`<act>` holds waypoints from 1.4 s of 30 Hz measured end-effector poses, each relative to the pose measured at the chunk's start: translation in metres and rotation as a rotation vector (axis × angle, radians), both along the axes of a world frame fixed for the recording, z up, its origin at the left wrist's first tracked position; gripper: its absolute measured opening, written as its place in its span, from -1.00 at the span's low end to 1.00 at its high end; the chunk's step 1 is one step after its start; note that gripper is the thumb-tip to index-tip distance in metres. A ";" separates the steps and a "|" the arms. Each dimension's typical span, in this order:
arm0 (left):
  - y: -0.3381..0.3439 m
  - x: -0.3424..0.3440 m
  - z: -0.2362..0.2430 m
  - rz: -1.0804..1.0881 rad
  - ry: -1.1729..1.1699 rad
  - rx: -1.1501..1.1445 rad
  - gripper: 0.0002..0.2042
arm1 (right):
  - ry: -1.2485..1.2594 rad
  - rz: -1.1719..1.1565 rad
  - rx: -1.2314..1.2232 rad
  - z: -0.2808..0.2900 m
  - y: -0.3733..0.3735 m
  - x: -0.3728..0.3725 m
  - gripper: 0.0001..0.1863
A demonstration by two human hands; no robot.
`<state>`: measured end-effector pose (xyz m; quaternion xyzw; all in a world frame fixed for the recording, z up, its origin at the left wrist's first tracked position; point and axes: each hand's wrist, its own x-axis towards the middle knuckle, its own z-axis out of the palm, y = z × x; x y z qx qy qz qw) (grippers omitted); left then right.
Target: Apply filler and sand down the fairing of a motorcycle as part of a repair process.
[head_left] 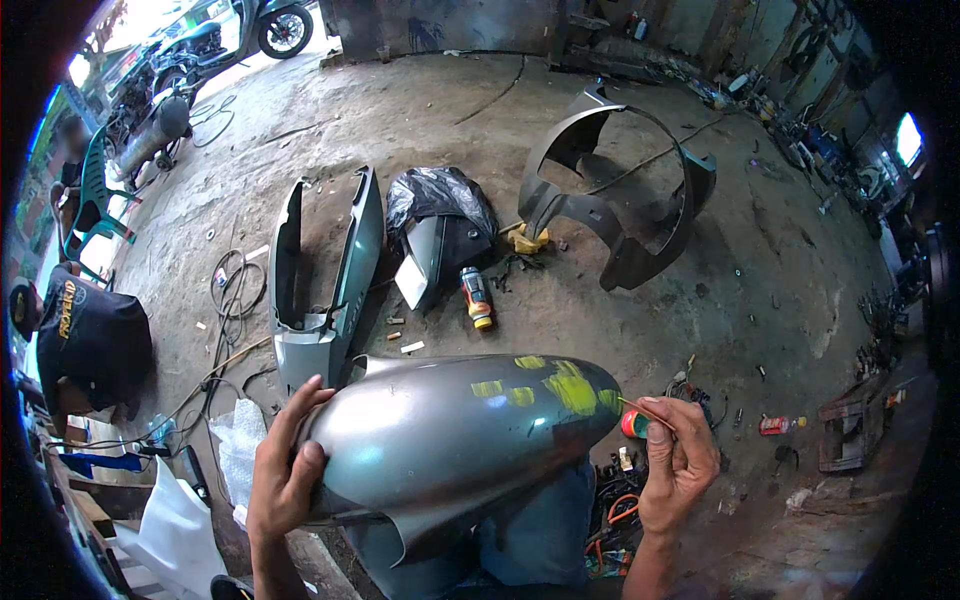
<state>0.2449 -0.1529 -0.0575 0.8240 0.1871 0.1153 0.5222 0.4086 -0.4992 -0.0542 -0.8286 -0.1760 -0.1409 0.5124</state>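
Note:
A silver-grey curved body panel lies across the person's lap, its tapered end to the right. Several yellow-green patches mark its upper right part. My left hand grips the panel's left end with curled fingers. At the tapered end, my right hand pinches a thin orange-red spreader or stick, whose greenish tip meets the patch at the edge. A red-and-green tin sits on the floor behind that hand, partly hidden.
Panels, a black bag and a bottle lie ahead on concrete. Cables, white parts and a seated person in black are left. A second person and motorcycles are farther back. Tools line the right.

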 end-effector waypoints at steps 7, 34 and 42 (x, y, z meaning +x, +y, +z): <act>0.039 0.014 -0.006 0.014 0.377 -0.156 -0.28 | -0.007 -0.061 0.036 -0.002 -0.012 0.001 -0.82; -0.051 0.058 0.042 -0.069 0.316 0.287 -0.50 | -0.357 0.664 -0.360 0.067 0.058 0.023 -0.60; -0.054 0.056 0.048 -0.009 0.335 0.343 -0.43 | -0.415 0.673 -0.365 0.061 0.069 0.028 -0.59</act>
